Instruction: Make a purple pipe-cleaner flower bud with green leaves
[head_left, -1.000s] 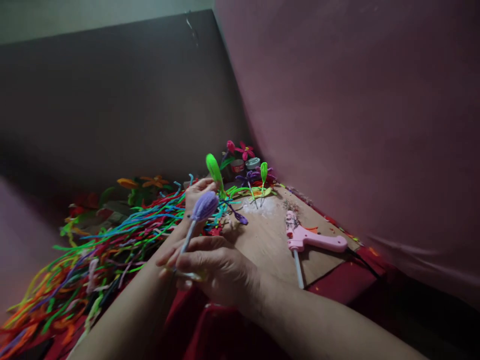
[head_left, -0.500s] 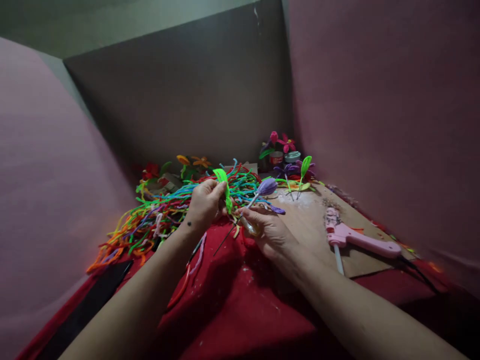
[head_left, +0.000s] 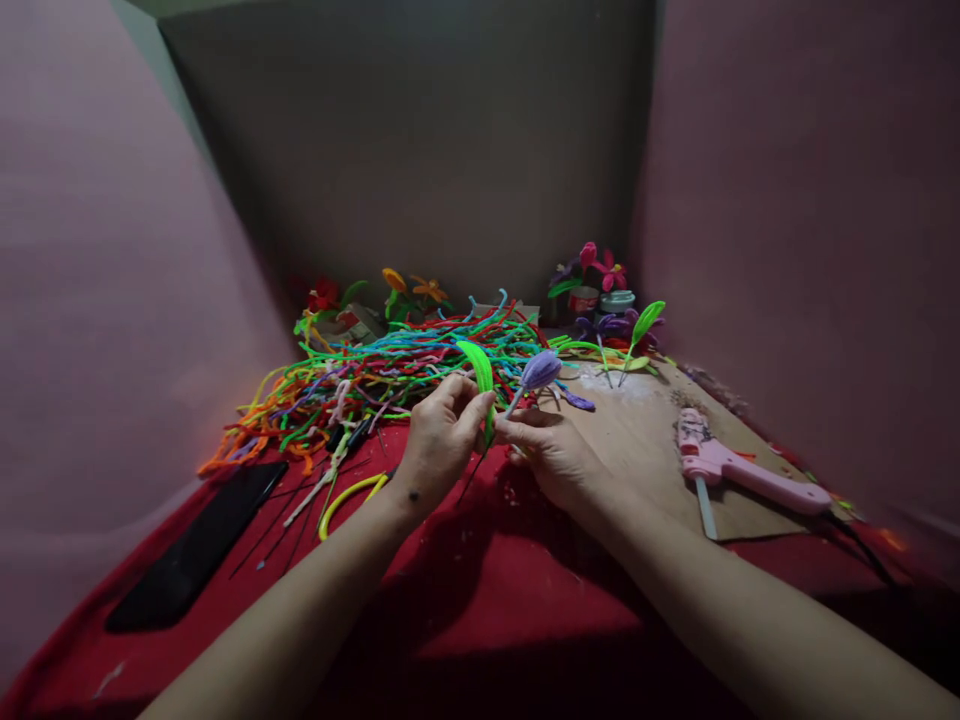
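Note:
My left hand (head_left: 450,428) pinches a bright green pipe-cleaner leaf (head_left: 478,368), which stands upright with its tip curving left. Between the fingers of my right hand (head_left: 551,445) is the wrapped stem of a purple pipe-cleaner flower bud (head_left: 541,371), tilted up and to the right. The leaf's lower end meets the stem where the two hands come together, and my fingers partly hide that spot. A thin dark wire end (head_left: 471,478) sticks out below, toward me. Behind both hands lies a heap of coloured pipe cleaners (head_left: 390,350).
A pink glue gun (head_left: 739,475) rests on a cardboard sheet (head_left: 637,470) at right. Yellow-handled pliers (head_left: 345,495) and a black phone (head_left: 199,550) lie on the red cloth (head_left: 420,620) at left. Finished flowers (head_left: 600,265) and another green leaf (head_left: 649,320) stand at the back.
The view has tilted down and shifted left, showing the pliers and phone more fully. My hands have drawn closer together, bringing the leaf against the bud's stem.

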